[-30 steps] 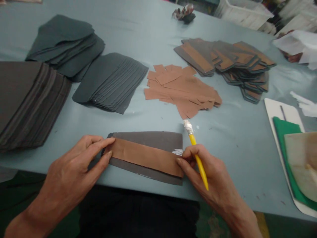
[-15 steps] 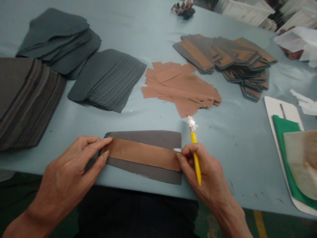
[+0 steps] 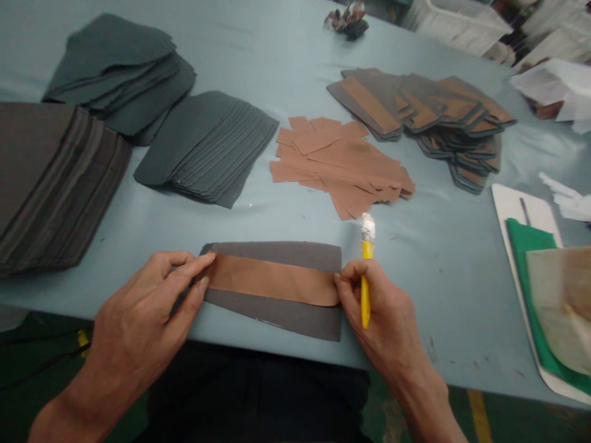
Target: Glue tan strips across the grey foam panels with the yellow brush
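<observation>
A dark grey fabric piece lies at the table's near edge with a brown strip laid along its middle. My left hand pinches the strip's left end between thumb and forefinger. My right hand presses the strip's right end with its fingertips and also grips a yellow-handled brush, whose white, glue-coated tip points away from me.
Loose brown strips lie heaped mid-table. Finished grey-and-brown pieces are fanned out at the back right. Stacks of dark grey pieces fill the left. At the right edge a white board carries green material.
The strip's right end has come down flat over the white glue patch, which no longer shows. The brush has swung from slanting to nearly upright. My left hand has stayed put.
</observation>
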`<state>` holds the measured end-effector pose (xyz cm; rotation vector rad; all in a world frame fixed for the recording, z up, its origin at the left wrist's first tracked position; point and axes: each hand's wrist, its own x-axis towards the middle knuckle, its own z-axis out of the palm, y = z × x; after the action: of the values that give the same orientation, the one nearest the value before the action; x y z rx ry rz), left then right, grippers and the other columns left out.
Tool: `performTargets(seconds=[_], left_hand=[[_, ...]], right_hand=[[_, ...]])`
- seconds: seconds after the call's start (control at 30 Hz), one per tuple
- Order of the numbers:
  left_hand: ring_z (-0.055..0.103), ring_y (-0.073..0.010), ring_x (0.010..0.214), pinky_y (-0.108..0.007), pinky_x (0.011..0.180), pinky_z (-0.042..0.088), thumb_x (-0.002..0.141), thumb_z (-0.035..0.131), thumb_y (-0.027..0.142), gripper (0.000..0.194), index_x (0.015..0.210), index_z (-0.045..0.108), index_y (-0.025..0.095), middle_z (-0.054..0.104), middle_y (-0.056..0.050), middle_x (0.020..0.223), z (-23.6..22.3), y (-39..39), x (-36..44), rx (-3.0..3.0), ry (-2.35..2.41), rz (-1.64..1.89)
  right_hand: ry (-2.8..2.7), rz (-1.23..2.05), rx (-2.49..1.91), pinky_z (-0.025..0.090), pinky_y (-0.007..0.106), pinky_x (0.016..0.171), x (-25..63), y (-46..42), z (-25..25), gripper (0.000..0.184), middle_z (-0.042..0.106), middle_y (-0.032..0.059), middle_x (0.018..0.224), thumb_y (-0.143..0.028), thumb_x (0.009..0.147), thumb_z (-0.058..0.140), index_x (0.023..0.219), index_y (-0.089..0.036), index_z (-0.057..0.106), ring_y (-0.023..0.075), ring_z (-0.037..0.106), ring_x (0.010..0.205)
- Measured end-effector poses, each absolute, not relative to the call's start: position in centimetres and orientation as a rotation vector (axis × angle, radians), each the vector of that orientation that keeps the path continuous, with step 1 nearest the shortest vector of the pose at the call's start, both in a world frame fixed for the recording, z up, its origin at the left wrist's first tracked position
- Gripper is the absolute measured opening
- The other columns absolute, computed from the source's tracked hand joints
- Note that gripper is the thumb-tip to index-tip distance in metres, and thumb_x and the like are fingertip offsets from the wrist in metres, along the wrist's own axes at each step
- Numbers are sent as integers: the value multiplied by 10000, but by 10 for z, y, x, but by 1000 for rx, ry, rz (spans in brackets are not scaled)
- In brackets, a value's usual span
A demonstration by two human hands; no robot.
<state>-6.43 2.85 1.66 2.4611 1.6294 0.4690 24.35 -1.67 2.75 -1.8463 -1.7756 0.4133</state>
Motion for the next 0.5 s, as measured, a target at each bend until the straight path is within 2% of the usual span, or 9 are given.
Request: performTargets(seconds=[0.33,0.5], left_hand=[[687,-253,1079,-386,918,509,1097,414,367,349,1379,593,267,657,-58,1190,17,27,-64,2427,1638,487],[689,-255,1079,-374,934,492,1085,427,342,348,1384,602,307,656,-45,1183,14,27,-64,2405,1613,556]], right_hand=[[-1667,424,-1833,476,221,576,242,-17,29,50,636,-53,745,-261,997,573,958,-260,542,116,620,587],[-1630,450,-1839,460,226,558,240,-18,30,86,603,-62,705,-293,1012,571,943,-258,534,111,579,552]])
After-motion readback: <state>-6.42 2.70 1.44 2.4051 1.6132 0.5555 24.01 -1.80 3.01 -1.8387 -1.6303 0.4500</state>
